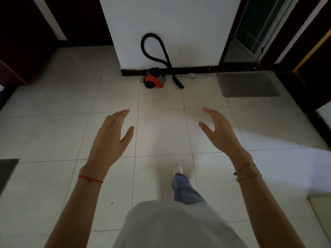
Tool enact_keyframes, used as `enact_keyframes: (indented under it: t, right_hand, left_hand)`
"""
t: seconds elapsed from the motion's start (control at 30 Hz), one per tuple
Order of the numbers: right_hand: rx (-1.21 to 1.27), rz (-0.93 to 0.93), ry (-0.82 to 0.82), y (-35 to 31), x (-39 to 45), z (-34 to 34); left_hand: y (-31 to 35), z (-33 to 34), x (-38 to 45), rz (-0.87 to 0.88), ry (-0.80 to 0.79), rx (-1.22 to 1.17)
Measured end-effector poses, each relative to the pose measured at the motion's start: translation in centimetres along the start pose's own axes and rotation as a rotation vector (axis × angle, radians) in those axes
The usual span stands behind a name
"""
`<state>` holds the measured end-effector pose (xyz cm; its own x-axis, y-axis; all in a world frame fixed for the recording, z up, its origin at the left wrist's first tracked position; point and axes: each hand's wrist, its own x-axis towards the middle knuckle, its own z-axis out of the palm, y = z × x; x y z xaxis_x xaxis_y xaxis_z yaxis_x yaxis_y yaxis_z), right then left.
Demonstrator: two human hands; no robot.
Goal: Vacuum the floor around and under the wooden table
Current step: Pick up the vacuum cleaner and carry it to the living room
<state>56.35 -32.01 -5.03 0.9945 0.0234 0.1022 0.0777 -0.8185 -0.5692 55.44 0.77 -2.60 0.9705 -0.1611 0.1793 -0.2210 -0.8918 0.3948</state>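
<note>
Small red-and-black canister vacuum cleaner (155, 80), hose looped, parked against white wall well beyond both hands; left hand (109, 138), right hand (221, 133) spread, empty, seemingly reaching; wooden table unseen

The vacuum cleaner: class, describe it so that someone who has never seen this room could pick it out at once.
Find the white wall straight ahead, with its dark skirting at floor level. At its foot, on the pale tiled floor, sits the vacuum cleaner. It is the only red thing down there, small and black-wheeled, with a black hose looping up the wall, unlike the flat grey mat to its right.
</note>
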Motion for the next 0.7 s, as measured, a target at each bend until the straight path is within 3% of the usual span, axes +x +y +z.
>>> enact_keyframes:
  t: [0.7]
  right_hand:
    - [0.039, -0.125, -0.051, 4.4, 48.5, 1.5]
  left_hand:
    - [-6.1, 5.8, 42.7, -0.081, 0.058, 0.028]
